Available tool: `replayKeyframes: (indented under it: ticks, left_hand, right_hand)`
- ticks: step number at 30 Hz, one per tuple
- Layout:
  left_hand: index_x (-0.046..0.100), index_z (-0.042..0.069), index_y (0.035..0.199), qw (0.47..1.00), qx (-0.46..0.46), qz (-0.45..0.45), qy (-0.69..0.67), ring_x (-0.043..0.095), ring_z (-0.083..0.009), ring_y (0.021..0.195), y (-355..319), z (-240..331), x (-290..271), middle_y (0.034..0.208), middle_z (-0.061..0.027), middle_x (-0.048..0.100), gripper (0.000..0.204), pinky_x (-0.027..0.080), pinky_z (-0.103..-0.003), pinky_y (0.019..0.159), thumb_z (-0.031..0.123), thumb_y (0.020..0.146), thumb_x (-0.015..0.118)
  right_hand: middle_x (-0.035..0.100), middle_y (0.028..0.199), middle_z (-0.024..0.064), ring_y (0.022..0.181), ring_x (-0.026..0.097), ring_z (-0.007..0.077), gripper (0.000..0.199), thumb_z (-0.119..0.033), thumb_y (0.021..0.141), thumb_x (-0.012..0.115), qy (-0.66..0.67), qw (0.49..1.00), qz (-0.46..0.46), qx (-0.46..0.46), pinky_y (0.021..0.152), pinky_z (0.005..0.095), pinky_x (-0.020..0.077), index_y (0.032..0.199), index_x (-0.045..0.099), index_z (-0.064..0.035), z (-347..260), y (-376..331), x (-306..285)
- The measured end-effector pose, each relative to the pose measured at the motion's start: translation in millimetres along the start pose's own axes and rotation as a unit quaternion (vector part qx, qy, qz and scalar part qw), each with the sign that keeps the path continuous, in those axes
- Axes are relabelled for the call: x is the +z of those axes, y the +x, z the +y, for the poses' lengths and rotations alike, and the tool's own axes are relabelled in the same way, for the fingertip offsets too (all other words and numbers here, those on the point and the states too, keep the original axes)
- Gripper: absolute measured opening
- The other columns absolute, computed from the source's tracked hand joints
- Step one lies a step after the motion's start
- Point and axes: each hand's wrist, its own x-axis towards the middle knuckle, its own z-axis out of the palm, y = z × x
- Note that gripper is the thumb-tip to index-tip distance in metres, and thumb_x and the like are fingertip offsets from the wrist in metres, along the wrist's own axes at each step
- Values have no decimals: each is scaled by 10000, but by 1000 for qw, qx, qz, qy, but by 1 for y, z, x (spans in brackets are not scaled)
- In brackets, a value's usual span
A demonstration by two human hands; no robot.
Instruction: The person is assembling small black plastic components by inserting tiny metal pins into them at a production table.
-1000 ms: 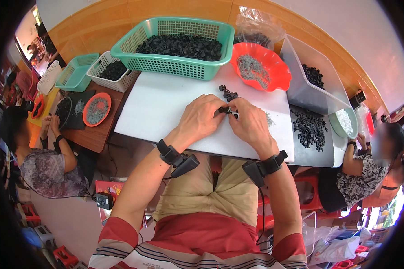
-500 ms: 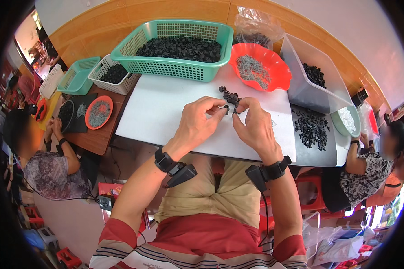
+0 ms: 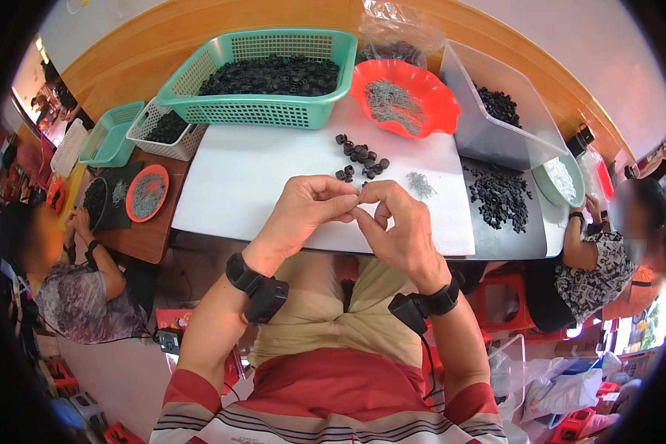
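My left hand (image 3: 303, 211) and my right hand (image 3: 399, 226) meet fingertip to fingertip above the near edge of the white table top (image 3: 237, 177). Their thumbs and forefingers pinch something very small between them; it is mostly hidden, so I cannot tell which hand holds it. Just beyond the fingers lies a small heap of black round parts (image 3: 359, 157), and to its right a little pile of thin metal pins (image 3: 420, 183). Both wrists wear black bands with small devices.
A green basket (image 3: 263, 111) of black parts stands at the back, a red bowl (image 3: 436, 96) of metal pins and a clear tub (image 3: 488, 133) to its right. More black parts (image 3: 499, 196) lie on a grey surface. Seated people work at left (image 3: 74, 274) and right (image 3: 599, 251).
Both hands have drawn back from the heap of black parts toward my body and risen off the table, still pinched together at the fingertips.
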Motion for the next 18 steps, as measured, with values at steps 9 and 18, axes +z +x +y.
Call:
replayKeyframes:
  ticks: [9,18]
  left_hand:
    - [720,-38,1103,1000,6,17,19,711,-135,859,-1,-6,10,1024,-107,739,195,615,-271,792,98,964,707]
    - [723,-30,1111,1000,20,20,1,695,-129,897,-1,-10,12,1085,-103,729,186,603,-275,814,92,974,691]
  right_hand:
    - [694,1009,111,707,671,269,148,38,808,745,-61,997,29,47,604,341,533,924,682,-29,24,-8,-41]
    - [699,996,108,821,678,333,117,-128,853,737,-250,952,-17,175,720,426,521,943,718,-54,50,-16,-63]
